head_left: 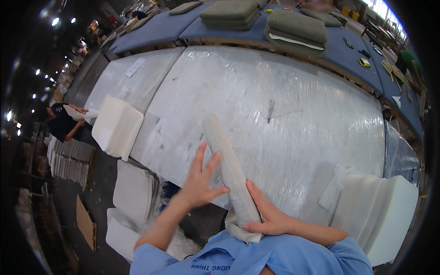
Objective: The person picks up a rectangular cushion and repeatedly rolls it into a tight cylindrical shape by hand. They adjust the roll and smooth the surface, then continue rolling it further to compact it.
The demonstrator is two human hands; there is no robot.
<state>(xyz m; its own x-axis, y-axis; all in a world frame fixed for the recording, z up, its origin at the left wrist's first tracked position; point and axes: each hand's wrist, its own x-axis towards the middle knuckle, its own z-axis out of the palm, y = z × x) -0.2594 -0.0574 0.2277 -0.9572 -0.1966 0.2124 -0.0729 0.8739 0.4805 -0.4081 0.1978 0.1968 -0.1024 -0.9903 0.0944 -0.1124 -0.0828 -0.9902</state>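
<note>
A slim cushion [233, 176] in light grey-beige fabric stands on its edge in front of me, its far end pointing away over the plastic-wrapped table. Loose fabric [240, 229] bunches at its near end, against my shirt. My right hand [270, 213] grips the cushion near that end, with the thumb on the close side and the fingers along the right face. On the other side is my left hand [201, 178], open, fingers spread. Its thumb and fingertips are at the cushion's left face; whether they press on it I cannot tell.
White foam pads are stacked at the right [376, 215] and left [118, 126] table edges. A person [68, 121] at far left handles a white piece. Green cushions [295, 32] lie on the blue padded table [341, 50] beyond. More pads [135, 190] stand lower left.
</note>
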